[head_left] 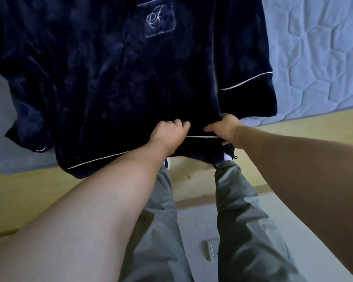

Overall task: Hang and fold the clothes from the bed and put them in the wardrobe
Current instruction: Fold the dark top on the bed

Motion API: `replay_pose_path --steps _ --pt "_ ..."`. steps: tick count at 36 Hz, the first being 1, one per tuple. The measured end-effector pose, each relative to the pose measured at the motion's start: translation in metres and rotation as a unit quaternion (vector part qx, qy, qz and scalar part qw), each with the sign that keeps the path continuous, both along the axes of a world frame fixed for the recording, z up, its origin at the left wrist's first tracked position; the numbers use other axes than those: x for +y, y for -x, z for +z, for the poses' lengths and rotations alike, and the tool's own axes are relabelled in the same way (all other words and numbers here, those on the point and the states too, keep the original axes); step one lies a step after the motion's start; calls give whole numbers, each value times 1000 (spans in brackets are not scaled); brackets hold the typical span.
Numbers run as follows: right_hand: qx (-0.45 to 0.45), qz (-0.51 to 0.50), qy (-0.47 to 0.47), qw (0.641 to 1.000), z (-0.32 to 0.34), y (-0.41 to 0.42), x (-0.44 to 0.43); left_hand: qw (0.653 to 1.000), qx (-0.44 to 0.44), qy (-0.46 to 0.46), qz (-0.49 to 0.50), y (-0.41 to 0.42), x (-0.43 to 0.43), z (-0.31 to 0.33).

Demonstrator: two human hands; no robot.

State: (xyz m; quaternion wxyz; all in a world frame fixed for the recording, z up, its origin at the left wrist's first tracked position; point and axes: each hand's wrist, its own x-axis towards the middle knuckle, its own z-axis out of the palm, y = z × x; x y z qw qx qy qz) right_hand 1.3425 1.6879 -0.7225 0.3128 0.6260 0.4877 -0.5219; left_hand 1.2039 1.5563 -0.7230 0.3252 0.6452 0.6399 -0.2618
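Observation:
A dark navy velvet shirt with white piping and a monogrammed chest pocket lies spread on the pale blue quilted mattress, its hem hanging over the near bed edge. My left hand grips the hem near the middle, fingers curled into the cloth. Just to its right, my right hand pinches the same hem at the piped edge. One sleeve with a white stripe lies at the right, another hangs at the lower left.
A light wooden bed frame runs under the mattress edge. My legs in grey trousers stand on a pale floor close to the frame. A small white object lies on the floor between my feet.

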Motion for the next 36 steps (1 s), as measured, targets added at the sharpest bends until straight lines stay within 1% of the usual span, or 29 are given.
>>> replay_pose_path --steps 2,6,10,14,17,19,22,24,26,27,29,31,33,36 --pt "0 22 -7 1000 -2 -10 5 1000 0 10 24 -8 7 -2" --pt "-18 95 -11 995 -6 -20 8 996 -51 30 63 -16 11 -6" --pt "-42 181 -11 983 -8 -21 7 989 -115 78 53 -19 10 -7" --pt "-46 195 -27 979 -6 -18 7 979 -124 143 73 -20 8 -4" --pt "-67 162 -39 984 1 -14 9 972 -118 165 117 -20 13 2" --pt "-83 110 -55 989 8 -11 15 969 -113 162 146 -18 21 8" --pt "-105 2 -84 991 12 -9 31 962 -113 115 220 -11 39 18" --pt "-144 -80 -98 981 15 -12 44 943 -119 77 302 -3 57 23" --pt "-169 -192 -105 961 22 -14 54 913 -128 42 384 7 81 28" --pt "-158 -259 -111 946 26 -15 59 899 -133 22 417 13 95 29" --pt "-102 -395 -127 904 32 -12 70 873 -142 -14 467 24 124 30" --pt "-50 -496 -117 859 41 -8 79 842 -153 -34 516 33 155 30" --pt "-9 -585 -66 808 48 -3 85 804 -178 -26 566 39 184 30" --pt "92 -692 48 714 60 3 89 737 -208 17 643 44 214 35"
